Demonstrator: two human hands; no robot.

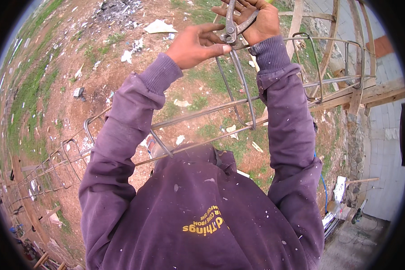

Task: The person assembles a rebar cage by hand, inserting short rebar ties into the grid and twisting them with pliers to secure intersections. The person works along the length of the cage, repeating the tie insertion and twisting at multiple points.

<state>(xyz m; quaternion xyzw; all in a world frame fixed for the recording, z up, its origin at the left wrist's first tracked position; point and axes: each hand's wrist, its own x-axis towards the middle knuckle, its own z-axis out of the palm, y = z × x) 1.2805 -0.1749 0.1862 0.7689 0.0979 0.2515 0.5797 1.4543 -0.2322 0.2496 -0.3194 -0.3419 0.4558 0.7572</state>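
Observation:
A pair of metal pincers point(231, 30) stands at the top of a bent steel stirrup point(245, 83) in a rebar cage. My right hand point(260, 28) holds the pincers, with one handle across the palm and the fingers loosely spread. My left hand point(194, 44) is beside the jaws, its thumb and fingers drawn together near the stirrup's top corner. What the left fingertips pinch is too small to make out. Below both hands, long steel bars point(198, 114) of the cage run across in front of my body.
More stirrups point(311, 67) stand along the cage to the right, near wooden supports point(382, 93). Leftward the cage stretches to a wooden post point(27, 198). Scraps of litter point(159, 27) lie on the dirt and grass. A grey block wall point(384, 155) is at the right.

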